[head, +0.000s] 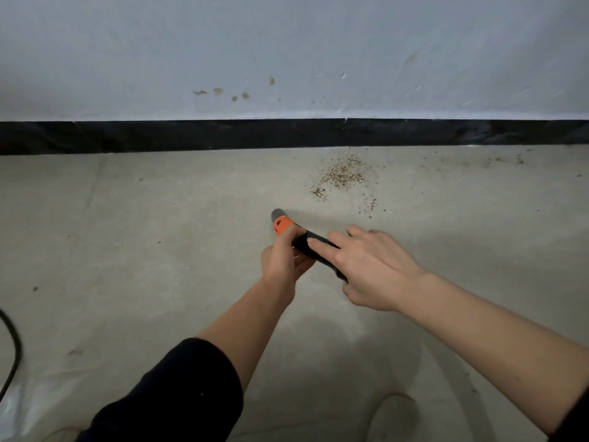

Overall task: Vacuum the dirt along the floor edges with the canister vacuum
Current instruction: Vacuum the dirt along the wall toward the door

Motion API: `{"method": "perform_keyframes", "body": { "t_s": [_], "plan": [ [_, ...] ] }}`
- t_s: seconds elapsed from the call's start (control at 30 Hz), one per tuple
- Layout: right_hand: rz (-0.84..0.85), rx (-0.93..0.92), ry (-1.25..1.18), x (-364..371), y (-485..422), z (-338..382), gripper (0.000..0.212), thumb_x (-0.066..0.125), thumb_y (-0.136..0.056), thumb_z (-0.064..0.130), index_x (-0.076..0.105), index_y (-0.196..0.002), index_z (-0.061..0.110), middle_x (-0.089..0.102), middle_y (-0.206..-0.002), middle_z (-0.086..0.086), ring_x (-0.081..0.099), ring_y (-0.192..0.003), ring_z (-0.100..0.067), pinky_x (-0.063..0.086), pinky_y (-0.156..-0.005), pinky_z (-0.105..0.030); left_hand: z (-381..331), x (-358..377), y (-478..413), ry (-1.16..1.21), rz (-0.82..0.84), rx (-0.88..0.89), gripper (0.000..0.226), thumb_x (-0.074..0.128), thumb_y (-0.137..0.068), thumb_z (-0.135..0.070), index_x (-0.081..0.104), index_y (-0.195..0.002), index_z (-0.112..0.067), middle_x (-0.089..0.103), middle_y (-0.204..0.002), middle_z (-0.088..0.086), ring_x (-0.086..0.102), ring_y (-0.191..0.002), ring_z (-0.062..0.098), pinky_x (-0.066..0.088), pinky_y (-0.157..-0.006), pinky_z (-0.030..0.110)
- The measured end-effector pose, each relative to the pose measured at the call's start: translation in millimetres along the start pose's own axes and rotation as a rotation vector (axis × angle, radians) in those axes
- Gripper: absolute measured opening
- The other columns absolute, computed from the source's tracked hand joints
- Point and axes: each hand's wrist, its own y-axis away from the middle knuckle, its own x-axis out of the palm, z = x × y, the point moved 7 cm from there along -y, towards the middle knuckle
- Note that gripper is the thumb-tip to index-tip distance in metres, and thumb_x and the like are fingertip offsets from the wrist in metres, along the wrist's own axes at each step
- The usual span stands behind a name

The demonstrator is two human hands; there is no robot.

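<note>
1. The vacuum nozzle (302,246) is a black tube with an orange collar (282,225) and a grey tip (278,214). It sits mid-floor, short of the wall edge, with the tip pointing toward the baseboard (287,135). I can't tell whether the tip touches the floor (127,234).
2. The left hand (283,260) grips the tube just behind the orange collar, fingers curled round it.
3. The right hand (376,266) lies on the tube further back. Its fingers (322,245) are straight and rest on top without clamping. The thumb is hidden beneath.
4. The main dirt patch (344,175) is brown grit on the floor, close to the baseboard and right of the nozzle tip. The two are apart. A thinner trail of grit runs from the patch toward the right hand.
5. A few more specks (497,161) lie along the same floor edge, further right.
6. The wall (287,52) above the black baseboard is pale grey with small brown marks.
7. A black cable (14,352) curves along the left edge of the floor.
8. A dark sleeve (178,393) is pushed up the left forearm. A pale shoe (395,419) shows at the near edge.
</note>
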Motion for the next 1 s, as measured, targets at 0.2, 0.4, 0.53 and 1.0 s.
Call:
{"method": "perform_keyframes", "body": {
  "t_s": [0.2,0.4,0.53,1.0],
  "plan": [
    [-0.007,-0.087,-0.056,-0.6,-15.5,21.3,0.072,0.05,-0.087,0.016,0.019,-0.151,0.027,0.047,-0.118,0.002,0.047,-0.097,-0.023,0.036,-0.069,-0.032,-6.9,-30.5,6.5,0.04,-0.153,0.07,0.014,0.063,-0.082,-0.016,0.063,-0.076,-0.003,0.065,-0.078,0.014,0.065,-0.073,0.028,0.059,-0.082,0.038],
    [-0.012,-0.169,-0.08,-7.3,-32.5,45.2,0.072,0.053,-0.085,0.014,0.023,-0.15,0.026,0.05,-0.115,0.0,0.049,-0.095,-0.025,0.043,-0.071,-0.036,-20.3,-61.2,15.6,0.099,-0.277,0.121,0.015,0.063,-0.081,-0.016,0.061,-0.074,-0.003,0.062,-0.075,0.012,0.062,-0.07,0.026,0.058,-0.068,0.031],
    [-0.032,-0.22,-0.077,-11.9,-46.3,59.7,0.071,0.052,-0.086,0.016,0.021,-0.149,0.027,0.048,-0.116,0.001,0.048,-0.096,-0.024,0.044,-0.072,-0.036,-31.6,-78.6,19.3,0.138,-0.35,0.163,0.017,0.062,-0.081,-0.015,0.059,-0.07,-0.004,0.059,-0.07,0.009,0.059,-0.066,0.023,0.056,-0.063,0.028],
    [-0.044,-0.363,-0.105,-11.2,-80.6,105.8,0.07,0.054,-0.086,0.015,0.023,-0.148,0.027,0.048,-0.115,0.001,0.048,-0.097,-0.024,0.041,-0.069,-0.034,-45.7,-133.6,23.2,0.227,-0.548,0.21,0.018,0.063,-0.079,-0.016,0.055,-0.067,-0.006,0.054,-0.067,0.006,0.055,-0.065,0.022,0.051,-0.067,0.032]
  ]
}}
